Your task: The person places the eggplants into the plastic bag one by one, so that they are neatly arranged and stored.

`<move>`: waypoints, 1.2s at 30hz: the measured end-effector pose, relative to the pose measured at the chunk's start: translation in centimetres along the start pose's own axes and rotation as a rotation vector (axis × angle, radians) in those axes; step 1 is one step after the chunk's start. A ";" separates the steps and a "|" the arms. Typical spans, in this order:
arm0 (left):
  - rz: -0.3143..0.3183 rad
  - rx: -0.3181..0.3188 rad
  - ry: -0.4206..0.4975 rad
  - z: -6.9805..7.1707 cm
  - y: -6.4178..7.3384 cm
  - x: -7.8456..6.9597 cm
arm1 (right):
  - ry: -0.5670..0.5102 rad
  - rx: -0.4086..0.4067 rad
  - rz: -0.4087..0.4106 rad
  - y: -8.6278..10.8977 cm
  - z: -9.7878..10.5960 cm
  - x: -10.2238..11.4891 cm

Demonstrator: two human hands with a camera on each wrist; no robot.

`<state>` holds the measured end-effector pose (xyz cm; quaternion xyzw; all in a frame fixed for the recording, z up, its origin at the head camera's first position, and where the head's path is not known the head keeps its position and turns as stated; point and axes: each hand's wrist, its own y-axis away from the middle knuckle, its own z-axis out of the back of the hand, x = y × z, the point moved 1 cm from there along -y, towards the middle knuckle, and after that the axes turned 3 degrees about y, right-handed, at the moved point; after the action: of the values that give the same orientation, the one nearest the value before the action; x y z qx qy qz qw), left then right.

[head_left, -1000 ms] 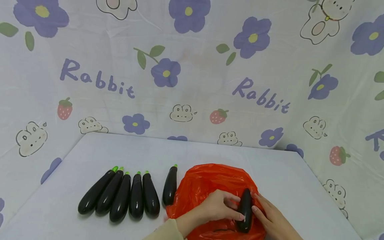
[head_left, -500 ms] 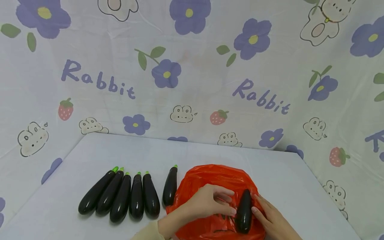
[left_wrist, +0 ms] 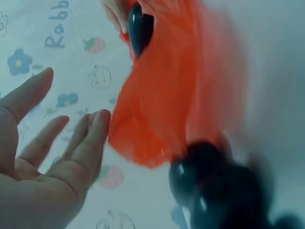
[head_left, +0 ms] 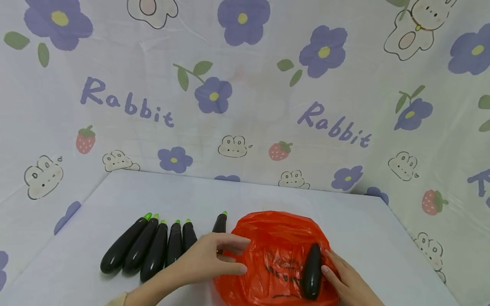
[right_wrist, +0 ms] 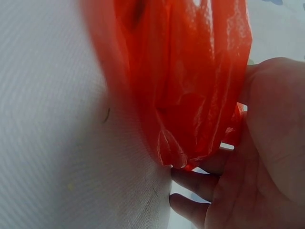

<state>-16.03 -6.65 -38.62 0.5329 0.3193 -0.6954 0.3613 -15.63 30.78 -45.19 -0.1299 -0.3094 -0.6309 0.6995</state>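
A red plastic bag (head_left: 264, 229) lies wide-mouthed on the white table, one dark eggplant (head_left: 311, 272) inside against its right wall. At that wall my right hand (head_left: 346, 276) holds the bag's edge, thumb on the inner side beside the eggplant. In the right wrist view, red film (right_wrist: 190, 86) runs between its thumb and fingers. My left hand (head_left: 210, 259) is over the bag's left edge with nothing in it, fingers spread and extended. It partly covers a single eggplant (head_left: 220, 223) standing apart left of the bag. In the left wrist view, dark eggplants (left_wrist: 209, 186) show blurred.
Several eggplants (head_left: 122, 246) with green stem ends lie side by side on the left of the table (head_left: 183, 191). A white cloth (head_left: 260, 106) printed with flowers and rabbits hangs behind and at the right.
My left hand has let go of the eggplant in the bag and moved left toward the single eggplant. The right hand stays at the bag's edge.
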 end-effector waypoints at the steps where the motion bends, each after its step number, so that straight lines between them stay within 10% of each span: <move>1: 0.002 -0.003 0.011 0.6 0.6 0.1 | -0.003 0.000 0.000 0.0 0.0 0.0; 16: 0.013 -0.279 0.003 10.6 8.0 1.8 | 0.042 -0.006 0.013 -0.2 0.0 0.0; 25: 0.090 -0.527 -0.267 17.3 11.8 4.7 | 0.078 -0.014 0.003 -0.3 0.0 0.0; 36: 0.250 -0.520 -0.378 21.4 14.4 8.4 | 0.093 0.004 -0.021 -0.8 -0.1 0.0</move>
<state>-16.21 -33.49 -42.74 0.3195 0.3457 -0.6275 0.6202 -16.37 30.58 -45.47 -0.0956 -0.2792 -0.6431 0.7067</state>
